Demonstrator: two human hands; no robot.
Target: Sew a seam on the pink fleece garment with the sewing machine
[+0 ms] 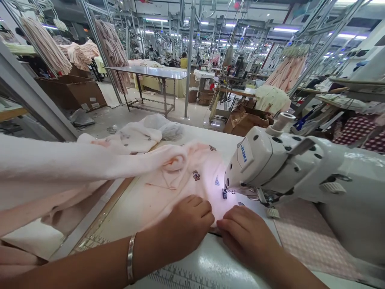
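Two hands are near: one left hand (188, 220) and one right hand (246, 228), both on one pink cloth (177, 190). One bracelet (130, 259) circles the left wrist. One sewing machine (270, 160) stands at the right. Two long hanging bundles (48, 46) show at the far left, and one pink hanging bundle (288, 74) at the far right. There are two checked fabrics at the right, one pale pink (313, 237), one dark red (357, 130). One person in yellow (183, 61) is clearly visible far off.
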